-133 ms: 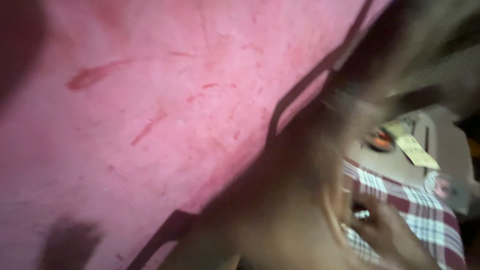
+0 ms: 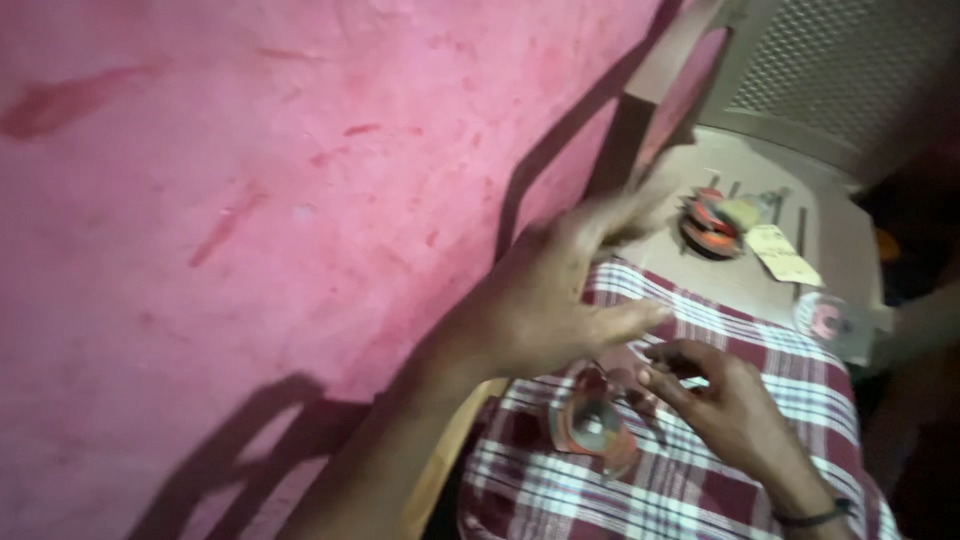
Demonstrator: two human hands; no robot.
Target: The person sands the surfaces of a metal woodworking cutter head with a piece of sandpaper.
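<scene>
Head view: a person's left hand (image 2: 555, 300) hangs open above a checked cloth (image 2: 720, 470), fingers spread and motion-blurred at the tips, clamped on nothing. The right hand (image 2: 725, 400) rests lower on the cloth, a dark band at its wrist, its fingertips (image 2: 655, 375) drawn together near a small dark piece. Whether they actually pinch it cannot be told; the piece is too small and dim.

Just beside both hands, on the cloth, lies a disc (image 2: 590, 425), reddish with a shiny middle, tilted slightly and apart from the left palm above it. It appears thin, stiff and light, probably metal or hard plastic, with a smooth face likely to slip. The rim looks the safest place to take hold, thumb on one edge and a finger opposite, rather than the glossy centre.

Beyond the cloth stands a beige chair (image 2: 800, 150) with a perforated back. On its seat sit a stack of orange-and-black parts (image 2: 708, 225), a pale card (image 2: 785, 255) and a second round piece (image 2: 828, 322) near the front edge, all well apart from the hands.

A pink wall (image 2: 250, 200), scuffed with darker red marks, fills the left of the frame, with the chair's shadow across it.
</scene>
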